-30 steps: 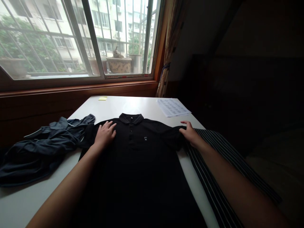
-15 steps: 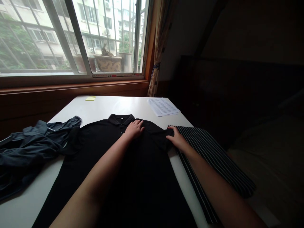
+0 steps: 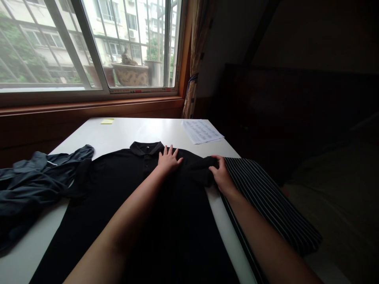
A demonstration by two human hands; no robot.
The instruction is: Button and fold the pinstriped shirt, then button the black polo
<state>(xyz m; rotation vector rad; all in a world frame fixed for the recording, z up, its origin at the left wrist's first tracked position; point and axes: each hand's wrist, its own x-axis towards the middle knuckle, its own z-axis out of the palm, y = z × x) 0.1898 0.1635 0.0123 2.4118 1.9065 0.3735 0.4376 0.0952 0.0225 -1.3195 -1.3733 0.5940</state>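
A black polo shirt (image 3: 183, 221) lies spread out face up, its collar at the far end. My left hand (image 3: 169, 159) rests flat on the shirt beside the collar, fingers spread. At the right sleeve's end, my right hand (image 3: 220, 173) pinches the cuff between thumb and fingers. Under and beside my right forearm lies a dark striped folded cloth (image 3: 266, 193). A crumpled dark blue-grey garment (image 3: 38, 181) lies to the left, touching the shirt's other sleeve.
The white table (image 3: 139, 128) carries everything. Printed sheets (image 3: 201, 131) lie at its far right corner and a yellow sticky note (image 3: 107, 121) at its far left. Behind stands a barred window (image 3: 130, 43) with a tied curtain (image 3: 190, 90).
The fingers of my left hand have spread wider on the shirt. My right hand keeps hold of the sleeve, which looks slightly more opened out. The view has shifted a little.
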